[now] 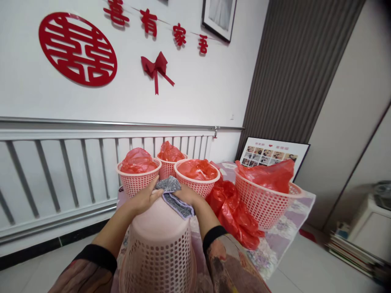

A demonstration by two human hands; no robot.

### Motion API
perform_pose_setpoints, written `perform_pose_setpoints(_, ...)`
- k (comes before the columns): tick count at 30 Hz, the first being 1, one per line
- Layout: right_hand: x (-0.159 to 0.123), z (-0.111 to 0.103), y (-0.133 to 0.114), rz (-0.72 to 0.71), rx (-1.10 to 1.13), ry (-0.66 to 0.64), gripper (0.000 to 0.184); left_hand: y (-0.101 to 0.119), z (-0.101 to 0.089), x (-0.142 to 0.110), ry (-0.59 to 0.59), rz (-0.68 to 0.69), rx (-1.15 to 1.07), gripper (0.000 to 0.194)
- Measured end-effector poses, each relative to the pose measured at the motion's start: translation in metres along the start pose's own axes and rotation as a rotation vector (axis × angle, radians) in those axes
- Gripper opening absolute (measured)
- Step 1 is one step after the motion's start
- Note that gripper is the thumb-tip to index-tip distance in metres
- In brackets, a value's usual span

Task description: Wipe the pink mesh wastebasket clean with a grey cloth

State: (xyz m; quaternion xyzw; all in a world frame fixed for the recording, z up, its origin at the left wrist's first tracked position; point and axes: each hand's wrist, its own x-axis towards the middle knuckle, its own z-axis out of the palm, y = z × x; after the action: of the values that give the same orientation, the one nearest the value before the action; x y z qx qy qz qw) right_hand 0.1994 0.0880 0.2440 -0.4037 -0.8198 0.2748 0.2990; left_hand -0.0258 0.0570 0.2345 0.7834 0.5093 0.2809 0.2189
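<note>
Item one: pink basket (152, 221), upturned, solid base uppermost, directly beneath and nearer you than your grip, apparently standing on the patterned counter (288, 226).
Item two: grey cloth (179, 204), purple-edged, folded, lying across the far right part of that base.
Grip, right hand (186, 194): clamped on the cloth, fingers partly hidden in its folds.
Grip, left hand (145, 199): resting at the base's far left edge, thumb beside the cloth; how far its fingers close, you cannot tell.
Handling note: keep your left palm firm on the edge, since a tall upturned basket may rock; spread the cloth flatter under your right fingers, press evenly and follow the rim round.
Beyond the grip: three pink baskets (139, 183) holding red plastic bags.
Right of the grip: heaped red bags (235, 215), then a larger basket (262, 203), red plastic inside; keep your right elbow clear of both.
Farther beyond: white radiator (88, 175) along the wall
</note>
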Motion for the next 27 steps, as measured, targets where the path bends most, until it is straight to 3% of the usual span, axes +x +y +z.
perform_pose_setpoints(5, -0.030, 0.003, -0.005, 0.026, 0.068, 0.067, 0.046, 0.005, 0.001, 0.002, -0.063, 0.036, 0.151, 0.099)
perform_pose_setpoints(11, -0.054, 0.015, -0.017, 0.055, 0.047, 0.169, 0.046, 0.004, -0.001, 0.018, -0.064, 0.162, 0.356, 0.083)
perform_pose_setpoints(14, -0.056, 0.017, -0.019, 0.062, 0.050, 0.208, 0.042, 0.013, -0.004, 0.017, 0.023, 0.163, 0.430, 0.074)
perform_pose_setpoints(17, -0.056, 0.018, -0.017, 0.047, 0.074, 0.211, 0.037, 0.023, -0.004, 0.000, 0.220, 0.045, 0.491, 0.071)
perform_pose_setpoints(21, -0.059, 0.020, -0.012, 0.038, 0.141, 0.244, 0.037, 0.019, 0.010, -0.034, 0.387, -0.103, 0.347, 0.081)
perform_pose_setpoints(24, -0.066, 0.021, -0.008, 0.048, 0.237, 0.284, 0.041, 0.006, 0.023, -0.046, 0.327, -0.111, 0.160, 0.090)
perform_pose_setpoints(27, -0.078, 0.022, -0.006, 0.065, 0.338, 0.326, 0.042, -0.002, 0.027, -0.037, 0.230, -0.099, 0.145, 0.095)
